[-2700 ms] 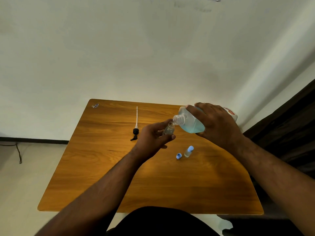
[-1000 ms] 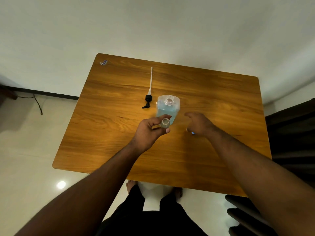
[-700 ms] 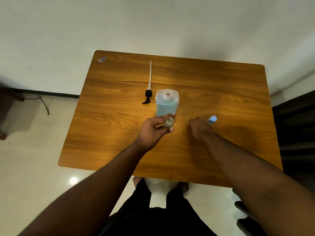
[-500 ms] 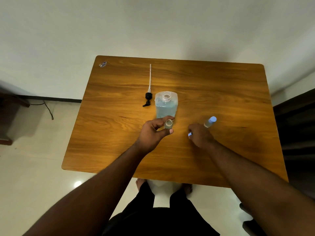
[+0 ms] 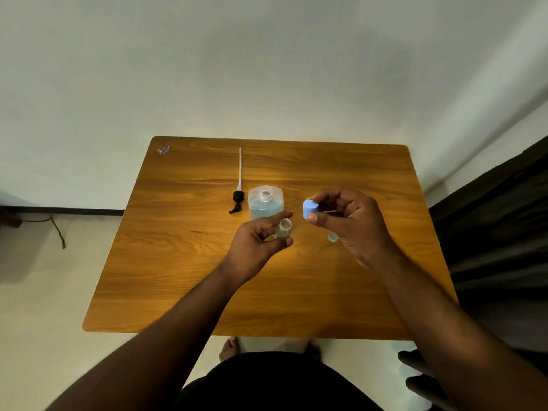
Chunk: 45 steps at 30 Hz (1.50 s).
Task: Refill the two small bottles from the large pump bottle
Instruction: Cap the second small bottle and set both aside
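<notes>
between the thumb and fingers of the left hand (image 5: 255, 247): a small bottle (image 5: 284, 228), clear, uncapped, mouth up, held upright above the table (image 5: 166, 262). hand closed around its lower body; fill level not readable.

just right of that bottle, the right hand (image 5: 353, 223) pinches a blue cap (image 5: 310, 209) between thumb and fingertips, other fingers curled loosely. cap sits level with the open mouth, close beside it, not touching.

under the right hand, part hidden by the palm: a second small bottle (image 5: 332, 237), only its clear lower end showing. cannot tell whether it stands or lies, or whether it is capped.

beyond the left hand's fingertips, the large bottle (image 5: 265, 203) stands upright on the table, neck open, blue liquid inside filling it roughly halfway or more. to the left of it lies the pump (image 5: 238, 200), black head toward the person, white tube pointing away.

far from both hands, at the table's far left corner: a small sticker (image 5: 163, 149).
</notes>
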### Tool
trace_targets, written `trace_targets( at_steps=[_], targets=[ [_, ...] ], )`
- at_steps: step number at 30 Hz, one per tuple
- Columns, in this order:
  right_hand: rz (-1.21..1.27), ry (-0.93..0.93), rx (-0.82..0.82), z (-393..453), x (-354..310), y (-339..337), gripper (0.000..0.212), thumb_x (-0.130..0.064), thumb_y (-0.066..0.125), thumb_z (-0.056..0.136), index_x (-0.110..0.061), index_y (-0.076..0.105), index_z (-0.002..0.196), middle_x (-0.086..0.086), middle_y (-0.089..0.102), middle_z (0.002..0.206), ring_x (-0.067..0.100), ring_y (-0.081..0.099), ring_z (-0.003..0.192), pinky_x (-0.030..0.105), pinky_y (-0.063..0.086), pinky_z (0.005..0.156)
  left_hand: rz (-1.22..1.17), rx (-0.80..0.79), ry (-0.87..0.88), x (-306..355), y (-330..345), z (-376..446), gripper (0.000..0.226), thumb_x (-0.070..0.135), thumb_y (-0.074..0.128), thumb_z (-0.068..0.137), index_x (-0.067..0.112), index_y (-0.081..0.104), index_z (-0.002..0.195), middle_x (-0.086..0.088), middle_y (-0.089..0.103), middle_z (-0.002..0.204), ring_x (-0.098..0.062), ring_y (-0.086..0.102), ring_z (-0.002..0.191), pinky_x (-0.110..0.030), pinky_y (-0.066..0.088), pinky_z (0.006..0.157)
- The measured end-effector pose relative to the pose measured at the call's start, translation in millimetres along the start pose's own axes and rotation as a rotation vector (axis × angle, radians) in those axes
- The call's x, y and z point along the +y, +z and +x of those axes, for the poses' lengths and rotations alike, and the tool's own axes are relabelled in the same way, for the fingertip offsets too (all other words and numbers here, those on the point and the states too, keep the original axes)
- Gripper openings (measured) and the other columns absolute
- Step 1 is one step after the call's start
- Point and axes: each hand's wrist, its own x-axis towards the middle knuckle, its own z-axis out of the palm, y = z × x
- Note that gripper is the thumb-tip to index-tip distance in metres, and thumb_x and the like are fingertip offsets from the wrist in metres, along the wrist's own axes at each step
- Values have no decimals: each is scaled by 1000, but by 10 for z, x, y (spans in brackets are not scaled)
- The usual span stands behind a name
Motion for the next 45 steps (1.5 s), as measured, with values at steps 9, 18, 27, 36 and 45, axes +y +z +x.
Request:
trace_targets(
  at_steps=[9,18,27,36,45],
  targets=[
    [-534,-240,-186,3,-306,-70,42,-1,73,76,-16,66,115,-5,63,114,7,62,105,22,53,88,31,-34,81,297,115,51,44,2,77,78,11,67,120,-1,74,108,-11,68,104,-23,55,84],
    [-932,-346,-450,73,-577,-63,36,-4,69,81,-12,66,116,3,66,114,10,59,102,23,50,87,127,-94,51,344,136,65,40,8,80,76,14,70,114,6,74,102,-4,69,97,-25,57,81],
    [-1268,-201,-330,189,-567,-5,50,-66,56,77,-17,64,74,-4,57,65,11,51,59,25,39,51,148,-118,69,382,139,53,32,6,77,79,30,71,98,15,73,79,2,69,79,-15,53,63],
    [-937,-206,-432,259,-790,-289,28,-35,67,84,-27,67,111,-9,65,103,8,61,86,21,48,66,147,-114,100,461,144,110,36,11,77,80,30,68,109,10,74,88,-6,70,84,-32,60,72],
    [-1382,-308,-247,278,-753,-153,65,-73,34,81,-17,53,53,-4,45,51,11,42,49,26,32,49,152,-142,109,499,190,98,32,11,77,79,29,69,105,14,72,92,-3,68,90,-16,54,68]
  ],
)
